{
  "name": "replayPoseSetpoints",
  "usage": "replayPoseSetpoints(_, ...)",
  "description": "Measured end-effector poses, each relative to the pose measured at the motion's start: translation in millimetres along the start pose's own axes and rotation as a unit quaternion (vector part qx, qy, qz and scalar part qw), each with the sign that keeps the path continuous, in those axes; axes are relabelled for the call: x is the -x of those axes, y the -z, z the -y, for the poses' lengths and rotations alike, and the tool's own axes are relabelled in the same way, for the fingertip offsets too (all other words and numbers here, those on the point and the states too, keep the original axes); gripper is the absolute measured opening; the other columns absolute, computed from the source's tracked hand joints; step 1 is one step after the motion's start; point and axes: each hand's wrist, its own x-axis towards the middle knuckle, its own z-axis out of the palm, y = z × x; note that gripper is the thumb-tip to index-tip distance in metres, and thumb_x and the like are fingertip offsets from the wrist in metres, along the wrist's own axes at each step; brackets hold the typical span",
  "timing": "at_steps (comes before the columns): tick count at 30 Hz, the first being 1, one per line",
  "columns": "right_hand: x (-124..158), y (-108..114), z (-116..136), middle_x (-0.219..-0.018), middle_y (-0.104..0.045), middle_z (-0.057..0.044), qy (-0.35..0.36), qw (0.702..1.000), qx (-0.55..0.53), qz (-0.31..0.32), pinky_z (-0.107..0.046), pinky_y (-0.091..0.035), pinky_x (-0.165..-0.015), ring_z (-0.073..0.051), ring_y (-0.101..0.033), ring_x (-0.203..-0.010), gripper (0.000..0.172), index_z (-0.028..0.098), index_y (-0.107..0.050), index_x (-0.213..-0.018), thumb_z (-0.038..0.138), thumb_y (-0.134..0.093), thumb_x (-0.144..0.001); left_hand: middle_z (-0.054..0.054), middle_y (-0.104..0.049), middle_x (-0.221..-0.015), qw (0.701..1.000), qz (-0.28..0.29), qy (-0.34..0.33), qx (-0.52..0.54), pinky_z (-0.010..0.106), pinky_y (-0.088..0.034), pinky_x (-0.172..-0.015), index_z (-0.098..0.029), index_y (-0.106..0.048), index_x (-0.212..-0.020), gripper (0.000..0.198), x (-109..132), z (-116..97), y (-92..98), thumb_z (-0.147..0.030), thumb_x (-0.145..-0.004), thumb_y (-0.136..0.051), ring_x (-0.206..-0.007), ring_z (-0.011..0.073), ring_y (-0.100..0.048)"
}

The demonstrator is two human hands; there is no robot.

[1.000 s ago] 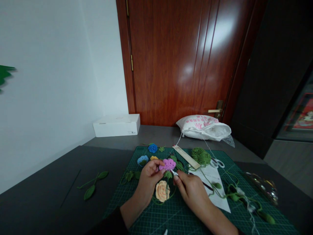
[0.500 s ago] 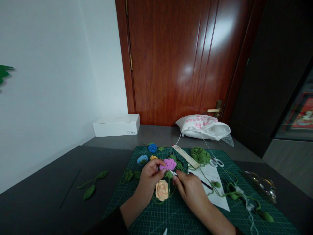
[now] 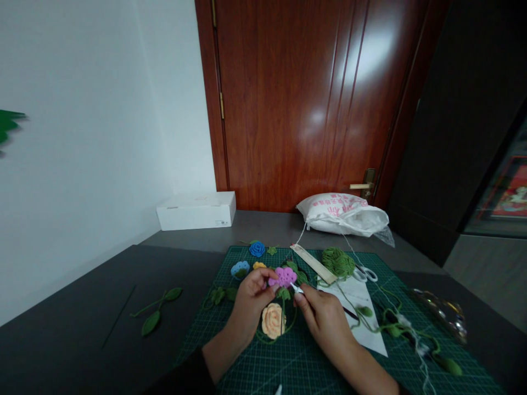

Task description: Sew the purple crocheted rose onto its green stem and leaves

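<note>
Single view from the head, forward and down, hands (image 3: 327, 318) near.

I can pick out a pinkish-purple crocheted flower (image 3: 287, 276), a peach rose (image 3: 272, 320) and a blue rose (image 3: 257, 249); the green cutting mat (image 3: 307, 362) carries a pale grid, and by the dark grey worktop (image 3: 102, 280)'s far edge the white bag (image 3: 329, 214) has pink lettering.

The left hand (image 3: 249, 304) covers one side of the pink flower (image 3: 287, 276) and the lower part of a yellow piece (image 3: 258, 265). The right hand (image 3: 325, 315) hides the rear of its white tool (image 3: 296, 288). I cannot read the small marks (image 3: 361, 300) on the paper (image 3: 373, 336).
</note>
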Motion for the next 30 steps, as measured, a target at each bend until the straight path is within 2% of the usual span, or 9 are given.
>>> replayPoseSetpoints(8, 0.9, -3.4, -1.4, -0.068, -0.071, -0.003, -0.014, 0.999, -0.023, 0.039, -0.026, -0.036, -0.057, -0.019, -0.068, -0.062, 0.034, 0.02, -0.062, -0.081, 0.03, -0.037, -0.102, 0.004, -0.068, -0.089, 1.0, -0.003, -0.009, 0.022, 0.028, -0.048, -0.079, -0.016, -0.068, -0.083, 0.019, -1.1, -0.6, 0.0, -0.008, -0.068, -0.075, -0.085, 0.0181, -0.063)
replayPoseSetpoints(16, 0.3, -5.0, -0.5, -0.069, -0.071, -0.003, -0.038, 0.995, -0.065, 0.062, -0.025, -0.037, -0.058, -0.019, -0.068, -0.064, 0.039, 0.02, -0.063, -0.08, 0.035, -0.035, -0.103, 0.004, -0.068, -0.087, 1.0, 0.013, 0.005, 0.023, 0.028, -0.049, -0.075, -0.017, -0.067, -0.083, 0.017, 2.0, -3.8, -3.5, -0.012, -0.07, -0.077, -0.082, 0.0183, -0.062)
replayPoseSetpoints(22, -0.2, -3.4, 2.2, -0.066, -0.068, -0.001, -0.053, 0.991, -0.099, 0.067, -0.024, -0.039, -0.059, -0.016, -0.066, -0.062, 0.045, 0.021, -0.064, -0.078, 0.038, -0.031, -0.104, 0.003, -0.066, -0.087, 1.0, 0.011, -0.006, 0.021, 0.028, -0.048, -0.076, -0.017, -0.066, -0.083, 0.018, 0.4, -2.3, -1.2, -0.012, -0.07, -0.077, -0.082, 0.0178, -0.061)
replayPoseSetpoints(30, -2.5, 1.1, 0.7, -0.065, -0.068, -0.002, -0.054, 0.991, -0.099, 0.065, -0.025, -0.04, -0.059, -0.018, -0.066, -0.061, 0.045, 0.021, -0.064, -0.078, 0.039, -0.032, -0.103, 0.003, -0.067, -0.088, 1.0, 0.021, -0.013, 0.018, 0.028, -0.048, -0.078, -0.017, -0.067, -0.082, 0.016, -0.5, -1.0, -1.0, -0.009, -0.071, -0.075, -0.084, 0.0176, -0.061)
